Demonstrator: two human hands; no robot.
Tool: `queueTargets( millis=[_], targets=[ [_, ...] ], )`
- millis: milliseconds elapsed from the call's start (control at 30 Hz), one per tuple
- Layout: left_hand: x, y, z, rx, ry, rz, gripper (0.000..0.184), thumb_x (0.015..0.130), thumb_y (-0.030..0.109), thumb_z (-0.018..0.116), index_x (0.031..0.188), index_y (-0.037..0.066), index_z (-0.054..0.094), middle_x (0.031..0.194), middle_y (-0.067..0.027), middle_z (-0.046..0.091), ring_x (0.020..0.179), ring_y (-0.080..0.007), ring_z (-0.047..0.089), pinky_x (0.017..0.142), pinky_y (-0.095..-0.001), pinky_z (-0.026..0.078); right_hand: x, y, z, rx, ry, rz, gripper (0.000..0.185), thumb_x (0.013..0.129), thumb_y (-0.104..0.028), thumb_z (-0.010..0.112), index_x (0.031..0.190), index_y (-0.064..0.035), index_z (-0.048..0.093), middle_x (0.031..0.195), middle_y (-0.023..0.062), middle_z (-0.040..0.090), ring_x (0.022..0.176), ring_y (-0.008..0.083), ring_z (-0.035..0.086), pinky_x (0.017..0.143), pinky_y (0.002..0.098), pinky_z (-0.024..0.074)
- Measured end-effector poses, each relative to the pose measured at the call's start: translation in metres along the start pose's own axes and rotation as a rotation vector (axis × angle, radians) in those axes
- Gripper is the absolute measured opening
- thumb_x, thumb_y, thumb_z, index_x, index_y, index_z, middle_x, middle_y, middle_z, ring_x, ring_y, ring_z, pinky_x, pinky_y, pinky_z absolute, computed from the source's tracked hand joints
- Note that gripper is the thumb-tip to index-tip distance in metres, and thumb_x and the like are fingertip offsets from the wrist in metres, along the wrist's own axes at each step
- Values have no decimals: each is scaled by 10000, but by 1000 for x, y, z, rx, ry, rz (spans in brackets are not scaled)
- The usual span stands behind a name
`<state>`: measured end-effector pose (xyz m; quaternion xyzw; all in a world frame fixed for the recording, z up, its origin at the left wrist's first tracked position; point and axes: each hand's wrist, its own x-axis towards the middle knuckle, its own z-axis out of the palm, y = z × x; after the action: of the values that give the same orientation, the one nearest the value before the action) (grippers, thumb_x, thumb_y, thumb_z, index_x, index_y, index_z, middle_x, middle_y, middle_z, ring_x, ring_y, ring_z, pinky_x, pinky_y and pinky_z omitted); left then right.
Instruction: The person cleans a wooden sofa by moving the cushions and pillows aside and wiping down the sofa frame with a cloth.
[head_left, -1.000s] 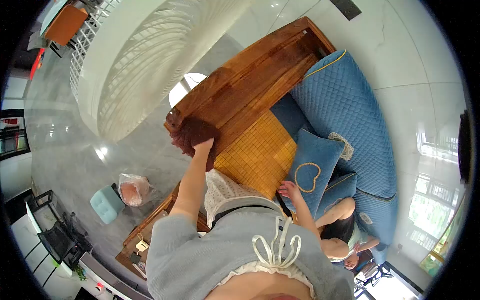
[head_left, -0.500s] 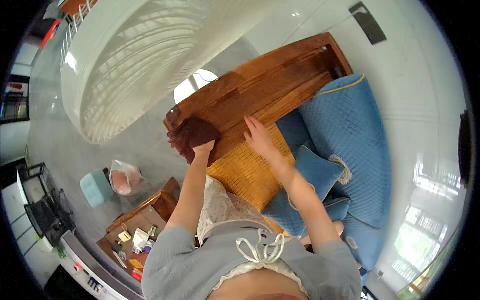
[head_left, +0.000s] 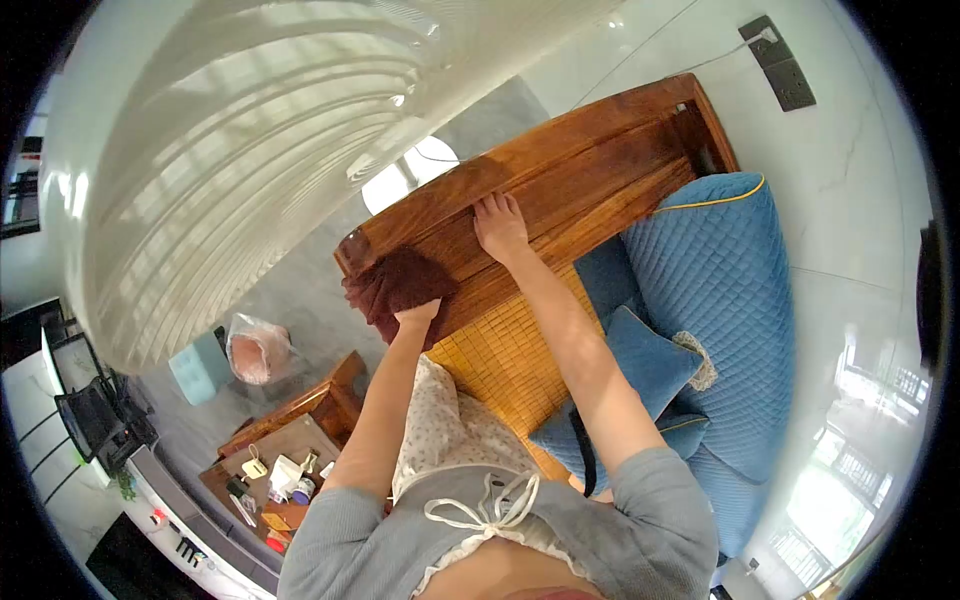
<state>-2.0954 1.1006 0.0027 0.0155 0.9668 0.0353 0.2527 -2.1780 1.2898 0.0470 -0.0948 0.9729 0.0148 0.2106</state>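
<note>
My left hand (head_left: 418,312) grips a dark maroon cloth (head_left: 398,285), which lies bunched over the near-left end of a long wooden sofa arm (head_left: 560,170). The cloth covers its fingertips, and part of the cloth hangs over the end. Farther along the same wood rests my right hand (head_left: 500,228), flat and open with nothing in it, fingers pointing to the far edge.
A woven yellow mat (head_left: 500,340) covers the seat, with blue cushions (head_left: 650,360) and a quilted blue backrest (head_left: 715,280) to the right. A large white ribbed structure (head_left: 270,130) looms at upper left. A cluttered low table (head_left: 305,435) stands lower left.
My right hand has come down from above the near edge onto the wood's surface. My left hand stays on the cloth. The view has shifted slightly.
</note>
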Motion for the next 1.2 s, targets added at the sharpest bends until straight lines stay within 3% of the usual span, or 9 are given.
queueTargets(
  millis=[567, 667, 767, 833, 933, 1000, 1067, 1133, 1200],
  targets=[
    [0, -3, 7, -37, 112, -2, 665, 811, 438, 466, 1367, 98, 334, 1421, -137, 300, 1324, -318, 242, 1097, -418, 180, 12, 12, -21, -114, -84, -136, 436, 910, -180, 403, 1330, -62, 389, 1385, 111, 369, 1282, 286, 329, 1079, 431, 226],
    [10, -11, 19, -276, 46, 43, 641, 814, 424, 465, 1350, 89, 360, 1408, -146, 319, 1309, -327, 270, 1086, -415, 212, -1, 13, 13, -233, 88, -165, 390, 899, -164, 435, 1258, -12, 445, 1334, 130, 417, 1231, 285, 387, 1043, 417, 285],
    [-1, -6, 3, -262, 73, 40, 584, 835, 402, 437, 1330, 94, 398, 1389, -138, 349, 1292, -324, 288, 1081, -436, 209, -40, 3, 14, 42, 96, -57, 263, 869, -142, 460, 1083, -10, 536, 1069, 170, 575, 1049, 309, 527, 908, 402, 411],
    [-6, -5, -4, -222, 124, 64, 538, 849, 362, 425, 1312, 88, 419, 1366, -145, 378, 1271, -320, 317, 1070, -438, 228, -81, -4, 15, 608, 28, 164, 185, 892, -113, 454, 1001, 17, 529, 851, 136, 599, 834, 280, 597, 771, 357, 476],
    [-19, -20, 11, -226, 180, 163, 451, 875, 266, 412, 1279, 67, 443, 1314, -162, 432, 1221, -304, 389, 1035, -412, 298, -152, -8, 80, 1303, 252, 278, 283, 933, -229, 468, 1067, 15, 517, 893, 103, 628, 822, 184, 592, 741, 301, 464],
    [-35, -27, 26, -142, 237, 231, 384, 908, 200, 378, 1256, 62, 463, 1278, -145, 471, 1179, -275, 433, 1012, -400, 333, -198, -9, 85, 1396, 271, 267, 257, 929, -195, 481, 1067, 20, 512, 921, 102, 636, 777, 165, 601, 702, 277, 470],
    [-54, -32, 33, -1671, 100, 131, 376, 908, 191, 405, 1248, 42, 462, 1277, -110, 477, 1172, -256, 444, 983, -392, 369, -224, -4, 88, 1523, 232, 284, 226, 913, -146, 501, 1053, 30, 513, 920, 121, 635, 749, 158, 603, 693, 271, 473],
    [-85, -53, 18, -2290, 53, 89, 366, 909, 189, 423, 1235, 28, 466, 1262, -89, 490, 1157, -236, 461, 957, -386, 397, -227, -8, 76, 1605, 240, 298, 198, 895, -116, 522, 1021, 37, 518, 871, 129, 635, 717, 153, 601, 684, 278, 477],
    [-125, -85, -4, -2003, 118, 70, 355, 912, 195, 433, 1218, 19, 474, 1234, -83, 509, 1133, -216, 485, 935, -379, 417, -214, -19, 54, 1553, 258, 239, 175, 883, -95, 535, 993, 41, 519, 836, 133, 634, 700, 154, 599, 670, 285, 481]
  ],
)
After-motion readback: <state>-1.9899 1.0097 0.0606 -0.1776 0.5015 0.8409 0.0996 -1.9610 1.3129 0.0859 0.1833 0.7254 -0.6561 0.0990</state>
